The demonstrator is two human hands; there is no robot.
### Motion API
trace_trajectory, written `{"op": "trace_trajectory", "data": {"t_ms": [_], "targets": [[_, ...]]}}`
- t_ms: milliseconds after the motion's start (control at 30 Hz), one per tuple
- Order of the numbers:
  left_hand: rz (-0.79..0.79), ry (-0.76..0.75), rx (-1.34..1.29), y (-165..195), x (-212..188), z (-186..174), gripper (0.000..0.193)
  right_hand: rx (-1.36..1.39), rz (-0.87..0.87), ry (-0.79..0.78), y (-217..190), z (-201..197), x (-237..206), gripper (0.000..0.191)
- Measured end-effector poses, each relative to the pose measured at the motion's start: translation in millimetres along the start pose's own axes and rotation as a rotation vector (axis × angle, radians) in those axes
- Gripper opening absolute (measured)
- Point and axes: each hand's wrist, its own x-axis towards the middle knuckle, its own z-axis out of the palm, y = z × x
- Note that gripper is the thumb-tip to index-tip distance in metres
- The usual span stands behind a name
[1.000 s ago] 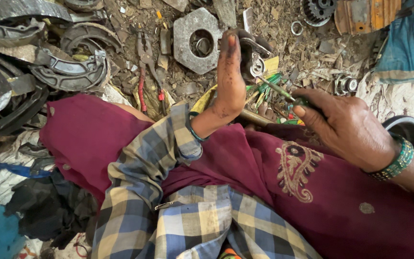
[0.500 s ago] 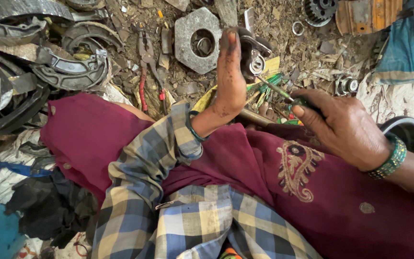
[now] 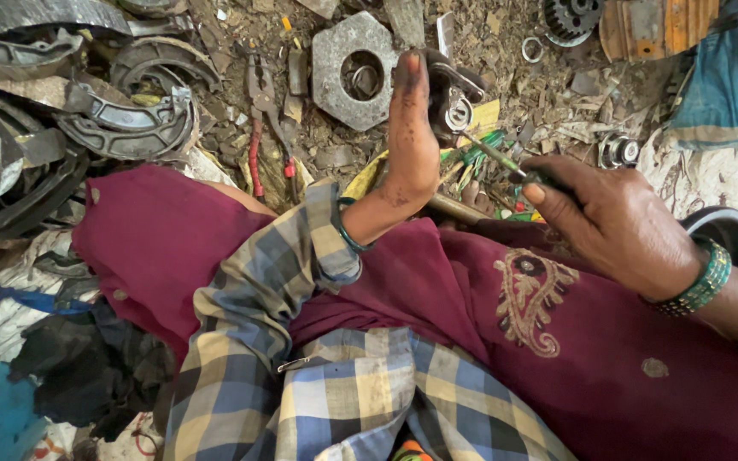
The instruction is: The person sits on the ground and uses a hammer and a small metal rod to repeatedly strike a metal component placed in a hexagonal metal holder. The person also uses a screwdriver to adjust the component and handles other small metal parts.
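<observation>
While left hand [image 3: 412,128] grips dark metal part [image 3: 448,90], right hand [image 3: 617,218] holds screwdriver [image 3: 493,154]

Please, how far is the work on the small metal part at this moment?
Done: cannot tell; nothing lies visibly finished. In hand: the left hand grips a small dark metal part, and the right hand holds a screwdriver with its tip at that part. Left: the part is not yet put down; red-handled pliers lie unused on the ground.

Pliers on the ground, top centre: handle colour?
Red grips on the pliers, dark metal jaws; the head view shows them, lying beside the hexagonal metal plate.
</observation>
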Motion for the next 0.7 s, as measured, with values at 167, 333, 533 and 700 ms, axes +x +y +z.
{"op": "trace_trajectory", "data": {"t_ms": [167, 333, 533, 700], "targets": [[0.003, -0.021, -0.143, 20, 9, -11, 0.047, -0.028, -0.020, 0.068, 5, 9, 2, 0.038], [-0.628, -0.252, -0.810, 79, 3, -26, 0.070, 0.179, -0.067, 0.343, 23, -2, -1, 0.038], [-0.569, -0.251, -1.015, 90, 32, -42, 0.075, -0.086, -0.136, 0.223, 40, -15, -18, 0.042], [-0.497, -0.219, -1.252, 86, 42, -47, 0.075, -0.264, -0.196, 0.218, 30, -12, -16, 0.042]]}}
